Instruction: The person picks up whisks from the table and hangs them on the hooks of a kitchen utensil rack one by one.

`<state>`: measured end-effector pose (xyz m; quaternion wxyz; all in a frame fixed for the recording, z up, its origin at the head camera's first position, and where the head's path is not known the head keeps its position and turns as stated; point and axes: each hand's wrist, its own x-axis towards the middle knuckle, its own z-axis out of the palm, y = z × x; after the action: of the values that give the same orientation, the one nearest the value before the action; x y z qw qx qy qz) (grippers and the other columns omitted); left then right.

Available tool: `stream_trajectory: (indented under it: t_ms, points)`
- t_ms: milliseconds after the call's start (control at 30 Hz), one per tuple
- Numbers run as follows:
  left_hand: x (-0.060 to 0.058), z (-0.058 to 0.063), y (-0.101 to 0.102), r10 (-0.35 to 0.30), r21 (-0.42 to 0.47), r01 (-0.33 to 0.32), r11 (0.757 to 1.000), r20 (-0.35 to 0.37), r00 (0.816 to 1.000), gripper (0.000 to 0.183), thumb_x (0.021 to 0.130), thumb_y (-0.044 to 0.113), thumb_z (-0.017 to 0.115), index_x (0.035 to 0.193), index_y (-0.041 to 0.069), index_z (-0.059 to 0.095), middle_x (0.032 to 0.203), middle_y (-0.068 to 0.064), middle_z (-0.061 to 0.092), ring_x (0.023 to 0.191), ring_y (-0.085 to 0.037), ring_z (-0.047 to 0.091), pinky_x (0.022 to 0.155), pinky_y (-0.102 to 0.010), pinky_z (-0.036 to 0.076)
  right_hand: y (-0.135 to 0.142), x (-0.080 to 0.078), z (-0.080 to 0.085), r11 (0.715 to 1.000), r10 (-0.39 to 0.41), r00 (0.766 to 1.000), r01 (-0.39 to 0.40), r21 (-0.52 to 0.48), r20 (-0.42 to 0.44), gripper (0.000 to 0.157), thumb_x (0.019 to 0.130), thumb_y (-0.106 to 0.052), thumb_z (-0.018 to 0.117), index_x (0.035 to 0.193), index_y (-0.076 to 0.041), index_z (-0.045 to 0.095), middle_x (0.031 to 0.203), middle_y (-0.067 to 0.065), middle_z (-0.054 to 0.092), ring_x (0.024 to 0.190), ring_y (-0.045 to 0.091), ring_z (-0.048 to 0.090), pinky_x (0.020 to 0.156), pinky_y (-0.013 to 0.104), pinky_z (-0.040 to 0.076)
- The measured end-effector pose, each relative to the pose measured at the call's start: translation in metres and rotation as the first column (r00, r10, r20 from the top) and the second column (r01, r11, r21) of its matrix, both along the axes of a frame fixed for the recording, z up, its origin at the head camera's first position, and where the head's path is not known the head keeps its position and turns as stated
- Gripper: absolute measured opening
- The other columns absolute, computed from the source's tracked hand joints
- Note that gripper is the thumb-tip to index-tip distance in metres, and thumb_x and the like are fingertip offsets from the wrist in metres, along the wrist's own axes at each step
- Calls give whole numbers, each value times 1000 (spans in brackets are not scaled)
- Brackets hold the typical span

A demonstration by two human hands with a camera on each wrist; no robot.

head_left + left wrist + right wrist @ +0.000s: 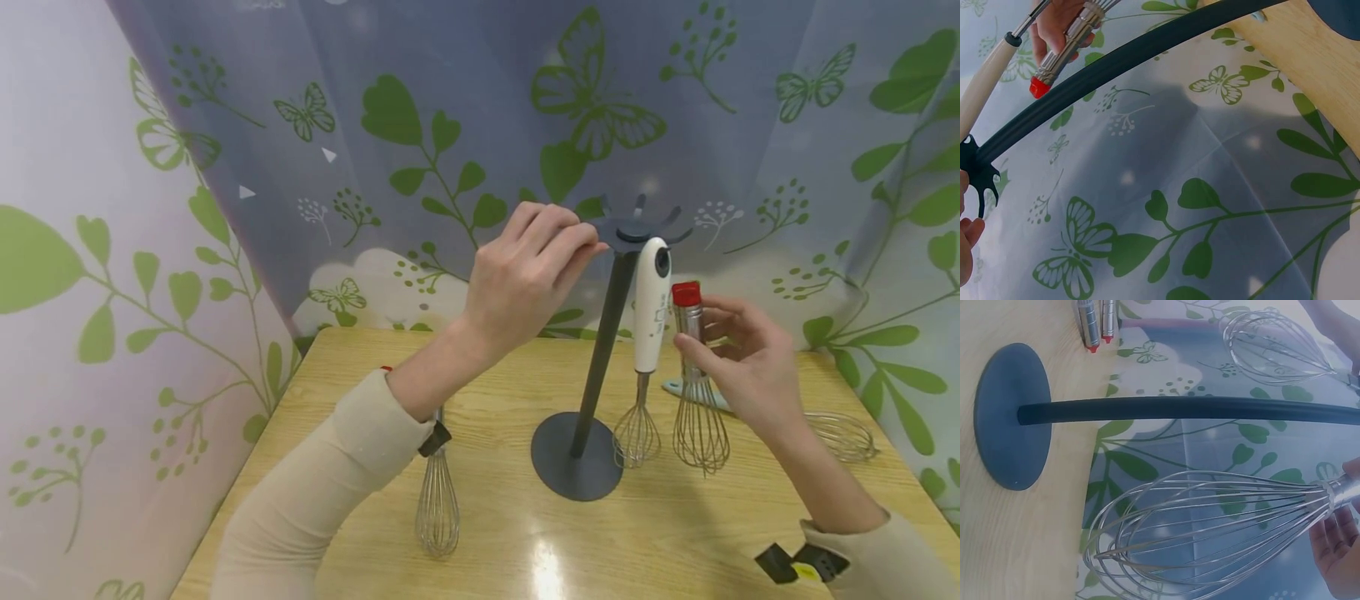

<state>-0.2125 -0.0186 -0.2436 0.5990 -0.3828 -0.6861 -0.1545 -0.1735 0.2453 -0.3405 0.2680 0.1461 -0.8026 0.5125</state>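
Note:
My left hand (528, 258) pinches the edge of the hooked top of a dark upright stand (602, 358). From one of its hooks hangs a whisk with a white handle (649, 317), wires down. My right hand (753, 358) holds a steel whisk (701, 429) by its ribbed, red-tipped handle, upright with the wire loops downward, just right of the white one. In the right wrist view, the wires of this held whisk (1210, 531) fill the lower part, and its red tip is out of frame.
The stand's round base (558, 458) sits on a wooden table (495, 533). Another whisk (437, 508) lies left, partly behind my left arm. At right lie whisk wires (840, 437) and a pale blue handle (675, 387). Two red-tipped handles (1090, 325) show in the right wrist view.

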Motion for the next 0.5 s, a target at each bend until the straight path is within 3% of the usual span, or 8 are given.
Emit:
stream_trajectory:
  t_ms: [500]
  points:
    - [-1,1,0,2,-3,-2,1000,-9,1000,20,95,27,64,87,12,72,85,-1,67,83,-17,60,69,-20,54,-1,2,16,998,56,998,-57,-31,-42,43,78,12,72,120,4,61,89,-10,69,78,3,64,58,12,54]
